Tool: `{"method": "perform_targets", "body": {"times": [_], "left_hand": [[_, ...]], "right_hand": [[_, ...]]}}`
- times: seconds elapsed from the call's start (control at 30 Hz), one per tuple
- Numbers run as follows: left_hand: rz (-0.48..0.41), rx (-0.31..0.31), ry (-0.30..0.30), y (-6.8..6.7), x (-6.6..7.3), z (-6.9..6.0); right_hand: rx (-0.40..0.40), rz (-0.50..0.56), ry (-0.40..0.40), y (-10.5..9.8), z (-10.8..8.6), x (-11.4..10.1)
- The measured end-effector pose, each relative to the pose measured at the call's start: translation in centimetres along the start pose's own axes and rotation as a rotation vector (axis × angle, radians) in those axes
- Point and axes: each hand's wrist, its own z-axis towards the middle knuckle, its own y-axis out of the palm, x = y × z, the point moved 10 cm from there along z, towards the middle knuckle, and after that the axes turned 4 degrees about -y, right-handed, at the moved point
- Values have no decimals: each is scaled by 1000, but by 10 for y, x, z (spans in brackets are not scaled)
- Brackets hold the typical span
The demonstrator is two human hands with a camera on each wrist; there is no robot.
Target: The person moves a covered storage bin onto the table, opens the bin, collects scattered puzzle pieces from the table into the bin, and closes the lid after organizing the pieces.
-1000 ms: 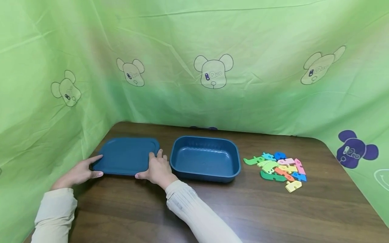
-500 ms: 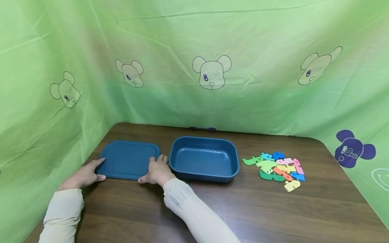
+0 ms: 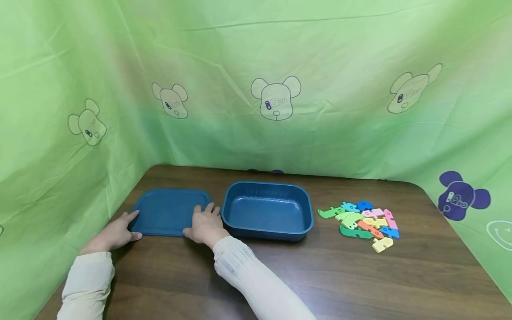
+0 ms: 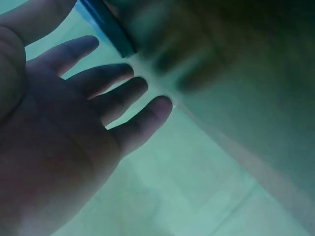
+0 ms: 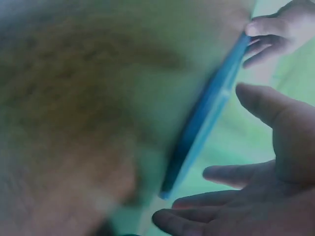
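A flat dark blue lid (image 3: 167, 212) with rounded corners lies on the left part of the table. My left hand (image 3: 115, 232) is at its left edge, index finger and thumb spread around the near left corner. In the left wrist view, that hand's fingers (image 4: 123, 101) are loosely extended near a lid corner (image 4: 110, 32). My right hand (image 3: 206, 226) is by the lid's right side, with its fingers spread. The right wrist view shows a gap between the right thumb (image 5: 261, 103) and the lid's edge (image 5: 202, 128). Right of the lid stands a dark blue open box (image 3: 267, 213).
Several colourful puzzle pieces (image 3: 368, 223), one with a crocodile-like head, lie in a loose pile right of the box. The brown wooden table (image 3: 360, 284) is bordered at the back and sides by a green printed curtain (image 3: 224, 133).
The lid has shifted slightly right and nearer, and my left hand has moved right with it. My right hand has stayed by the lid's right side. The head view has shifted a little.
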Motion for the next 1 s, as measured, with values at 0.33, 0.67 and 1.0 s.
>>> {"method": "perform_targets", "body": {"times": [0.33, 0.67, 1.0], "left_hand": [[-33, 127, 118, -21, 61, -6], [-108, 129, 268, -20, 147, 0], [-162, 19, 345, 27, 214, 12]], "right_hand": [[227, 251, -241, -73, -34, -1], [350, 319, -220, -140, -77, 74], [455, 256, -134, -179, -127, 175]]}}
